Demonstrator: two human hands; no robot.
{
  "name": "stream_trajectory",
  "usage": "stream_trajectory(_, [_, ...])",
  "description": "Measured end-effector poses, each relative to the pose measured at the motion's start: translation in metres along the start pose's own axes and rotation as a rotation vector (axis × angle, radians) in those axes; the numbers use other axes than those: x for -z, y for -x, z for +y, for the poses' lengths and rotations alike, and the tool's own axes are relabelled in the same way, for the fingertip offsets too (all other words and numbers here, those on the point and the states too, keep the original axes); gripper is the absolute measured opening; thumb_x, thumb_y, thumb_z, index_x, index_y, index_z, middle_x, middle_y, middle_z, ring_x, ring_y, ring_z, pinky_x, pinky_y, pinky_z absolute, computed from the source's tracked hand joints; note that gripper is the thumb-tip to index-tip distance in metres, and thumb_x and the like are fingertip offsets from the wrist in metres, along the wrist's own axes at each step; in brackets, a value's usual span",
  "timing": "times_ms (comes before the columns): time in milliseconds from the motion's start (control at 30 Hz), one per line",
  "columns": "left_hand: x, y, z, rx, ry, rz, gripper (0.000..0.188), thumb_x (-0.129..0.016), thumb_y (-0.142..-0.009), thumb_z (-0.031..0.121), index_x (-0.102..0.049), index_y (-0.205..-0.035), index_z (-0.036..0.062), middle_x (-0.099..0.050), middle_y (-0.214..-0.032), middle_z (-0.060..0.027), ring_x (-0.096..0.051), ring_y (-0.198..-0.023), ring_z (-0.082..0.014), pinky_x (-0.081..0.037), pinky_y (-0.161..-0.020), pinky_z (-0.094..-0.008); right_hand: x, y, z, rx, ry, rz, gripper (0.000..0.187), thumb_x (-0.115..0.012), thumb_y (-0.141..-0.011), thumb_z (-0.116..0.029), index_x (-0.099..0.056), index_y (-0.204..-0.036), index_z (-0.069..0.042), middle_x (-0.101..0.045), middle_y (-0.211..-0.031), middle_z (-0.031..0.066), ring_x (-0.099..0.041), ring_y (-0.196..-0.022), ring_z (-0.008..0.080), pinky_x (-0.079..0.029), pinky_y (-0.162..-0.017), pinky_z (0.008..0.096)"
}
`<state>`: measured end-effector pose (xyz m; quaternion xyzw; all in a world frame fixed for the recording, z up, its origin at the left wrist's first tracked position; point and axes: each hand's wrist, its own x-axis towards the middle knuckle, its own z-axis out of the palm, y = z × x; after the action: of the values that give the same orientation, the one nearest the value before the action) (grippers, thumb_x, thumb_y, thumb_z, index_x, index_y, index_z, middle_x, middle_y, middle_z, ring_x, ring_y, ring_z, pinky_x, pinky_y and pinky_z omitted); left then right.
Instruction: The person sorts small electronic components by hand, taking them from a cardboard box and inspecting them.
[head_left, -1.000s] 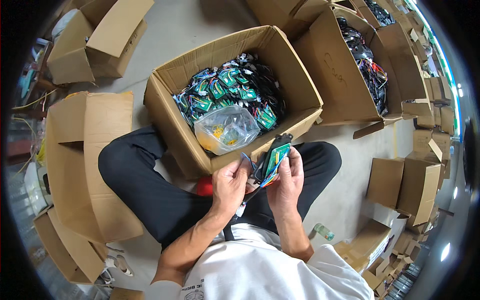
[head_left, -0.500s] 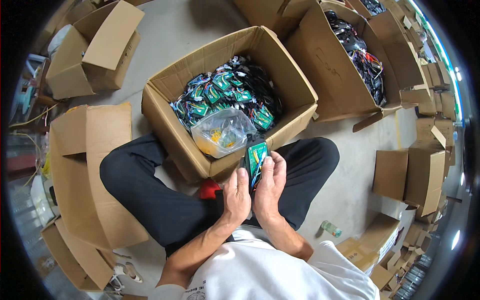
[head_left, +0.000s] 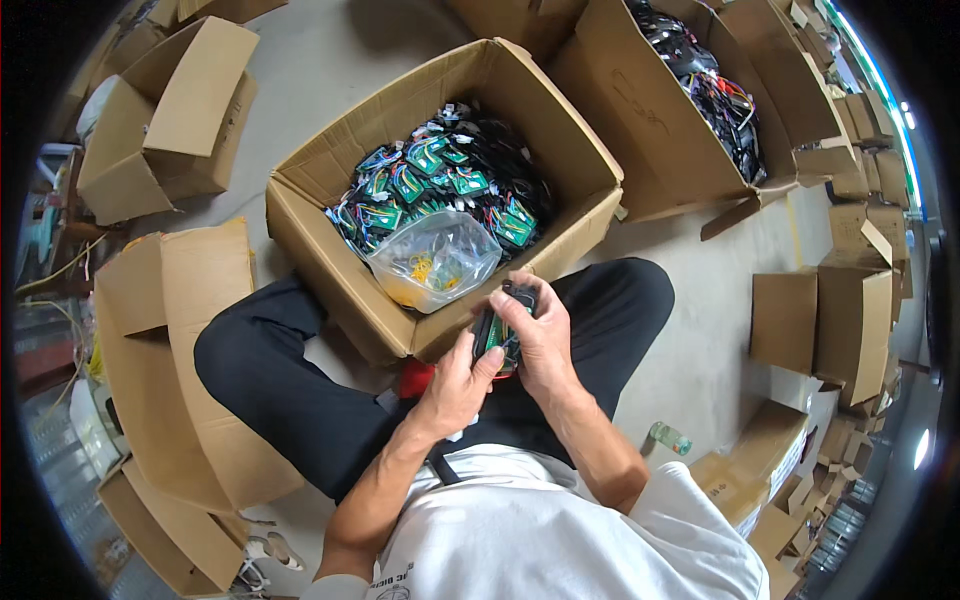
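Just past my lap, both hands grip a green circuit board (head_left: pixel 496 338) bundled with black cable. My left hand (head_left: pixel 452 392) holds its near left side, the thumb laid on the board. With fingers bent round its far right end, my right hand (head_left: pixel 541 342) covers part of the board and the black cable there. Directly beyond stands an open cardboard box (head_left: pixel 318 160), heaped with wired green circuit boards (head_left: pixel 468 182) and black cables. Inside its near edge lies a clear plastic bag (head_left: pixel 455 250) with yellow rubber bands (head_left: pixel 421 268).
A larger carton (head_left: pixel 625 110) at the far right holds black cables and coloured wires (head_left: pixel 722 105). Open cartons (head_left: pixel 200 290) line my left. More boxes (head_left: pixel 848 325) stand at the right, with a clear bottle (head_left: pixel 670 438) on the floor. A red object (head_left: pixel 416 378) shows between my legs.
My right hand has slid up to the far end of the bundle, covering more of the board. My left hand has shifted slightly left and nearer. The whole view has moved a little.
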<state>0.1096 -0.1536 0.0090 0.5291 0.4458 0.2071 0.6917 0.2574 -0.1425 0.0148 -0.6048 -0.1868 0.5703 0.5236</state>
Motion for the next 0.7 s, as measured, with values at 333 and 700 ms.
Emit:
stream_trajectory(333, [-0.008,0.011,-0.005,0.033,0.002,0.216,0.050,-0.056,-0.102,0.036,-0.047,-0.133,-0.0025,-0.066,-0.108,-0.0258,-0.066,-0.098,-0.0407,-0.051,-0.083,-0.0446,-0.039,0.011,0.008,0.145,0.010,0.283,0.039,-0.071,-0.092,-0.013,-0.053,-0.123,0.003,-0.062,-0.103,0.0082,-0.060,-0.090,0.0113,-0.049,-0.080,0.0242])
stream_trajectory(700, [0.103,0.009,-0.029,-0.056,0.594,0.592,0.033,-0.054,-0.104,0.032,-0.051,-0.110,0.0005,-0.065,-0.083,-0.0094,-0.058,-0.067,-0.0100,-0.048,-0.061,-0.0240,-0.063,-0.185,0.031,0.105,0.947,-0.592,0.040,-0.071,-0.091,-0.033,-0.068,-0.112,0.001,-0.072,-0.095,0.0132,-0.069,-0.090,0.0210,-0.055,-0.082,0.0351])
